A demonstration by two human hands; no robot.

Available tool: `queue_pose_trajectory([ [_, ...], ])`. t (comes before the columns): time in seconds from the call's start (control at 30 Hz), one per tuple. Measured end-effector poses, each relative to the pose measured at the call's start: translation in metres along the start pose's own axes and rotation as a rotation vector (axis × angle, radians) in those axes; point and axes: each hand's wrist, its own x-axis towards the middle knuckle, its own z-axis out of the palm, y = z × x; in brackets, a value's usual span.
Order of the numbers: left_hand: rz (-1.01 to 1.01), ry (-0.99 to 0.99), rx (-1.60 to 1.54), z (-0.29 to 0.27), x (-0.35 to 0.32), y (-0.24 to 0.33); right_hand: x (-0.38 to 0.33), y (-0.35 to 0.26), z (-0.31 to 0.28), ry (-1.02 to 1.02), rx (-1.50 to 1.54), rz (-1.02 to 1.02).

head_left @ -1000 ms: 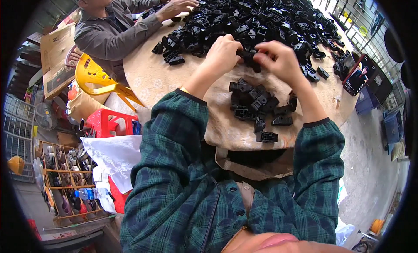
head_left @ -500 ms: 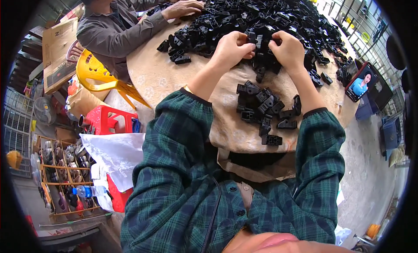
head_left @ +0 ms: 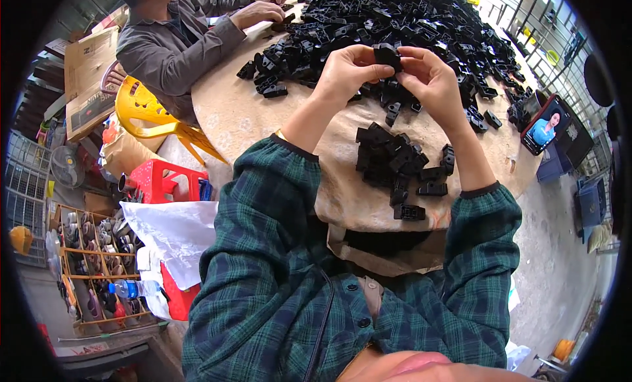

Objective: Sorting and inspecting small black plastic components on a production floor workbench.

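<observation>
A black plastic part is held up between my two hands over the near side of a large heap. My left hand pinches it with thumb and forefinger from the left. From the right, the fingers and thumb of my right hand close on the same part. Behind it spreads the big heap of black plastic parts. A smaller pile of similar black parts lies nearer me, between my forearms. One single part rests between this pile and the heap.
A cloth-covered round table carries the parts. At the far left a co-worker's hands work at the heap's edge. A phone stands at the right edge. A yellow chair and red stool are to the left.
My right hand has moved left and closed in on the part at my left hand. The black part is raised slightly. The co-worker's near hand has drawn back from the heap.
</observation>
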Motion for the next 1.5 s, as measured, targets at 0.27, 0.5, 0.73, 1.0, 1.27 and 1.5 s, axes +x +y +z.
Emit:
queue_pose_trajectory([
  [0.27,0.122,0.041,-0.005,0.009,-0.005,0.001,-0.008,0.002,0.011,0.145,-0.223,-0.199],
  [0.5,0.159,0.210,0.180,0.035,-0.021,0.011,-0.007,0.004,0.019,0.209,-0.506,-0.488],
  [0.73,-0.042,0.119,-0.373,0.031,-0.016,0.008,-0.010,0.001,0.020,0.198,-0.441,-0.448],
  [1.0,-0.083,-0.112,-0.274,0.008,-0.012,0.017,0.002,0.001,0.001,0.280,-0.183,-0.380],
  [1.27,0.007,-0.592,1.030,0.000,-0.020,0.029,0.015,0.053,-0.057,0.376,-1.054,-0.198],
  [1.5,-0.092,-0.397,1.224,0.036,-0.021,0.007,0.019,0.056,-0.051,0.333,-0.944,0.000],
])
